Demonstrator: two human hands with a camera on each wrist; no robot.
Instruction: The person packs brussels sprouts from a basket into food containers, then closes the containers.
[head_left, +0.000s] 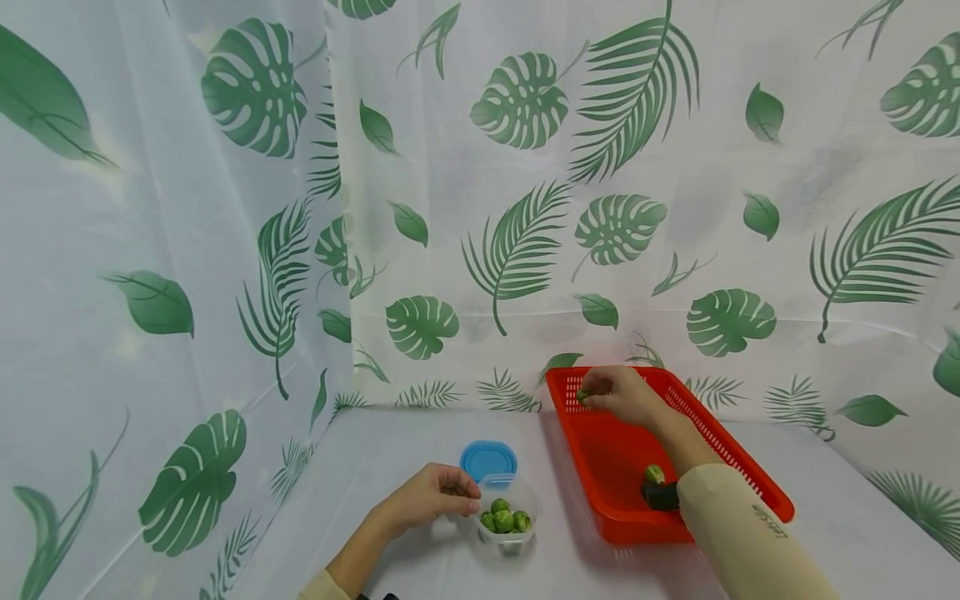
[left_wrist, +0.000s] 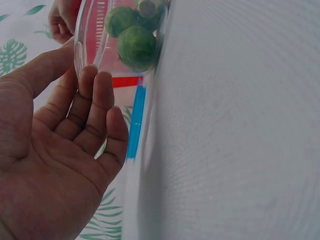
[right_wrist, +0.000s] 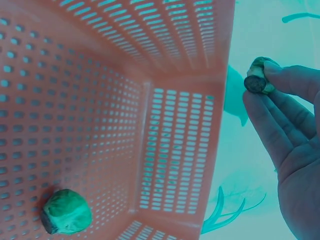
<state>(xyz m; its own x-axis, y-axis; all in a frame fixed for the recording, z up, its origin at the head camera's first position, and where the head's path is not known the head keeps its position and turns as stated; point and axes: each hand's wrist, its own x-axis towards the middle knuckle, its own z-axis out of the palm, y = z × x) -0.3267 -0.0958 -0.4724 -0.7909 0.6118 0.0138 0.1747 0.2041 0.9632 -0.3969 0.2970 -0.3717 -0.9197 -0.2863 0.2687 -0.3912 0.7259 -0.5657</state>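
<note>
My right hand (head_left: 622, 396) pinches a Brussels sprout (right_wrist: 258, 75) between thumb and fingertips, over the far end of the red basket (head_left: 607, 467). Another Brussels sprout (right_wrist: 67, 211) lies on the basket's perforated floor, below my right wrist in the head view. Left of the basket, a small clear plastic container (head_left: 507, 539) holds several Brussels sprouts (head_left: 503, 521). My left hand (head_left: 431, 500) grips that container at its left rim, thumb and curled fingertips right at the edge (left_wrist: 78, 55).
A blue lid (head_left: 488, 460) lies on the white table (head_left: 420, 433) just behind the clear container. The basket's raised walls stand to the container's right. A leaf-patterned curtain (head_left: 525, 250) hangs behind and along the left side.
</note>
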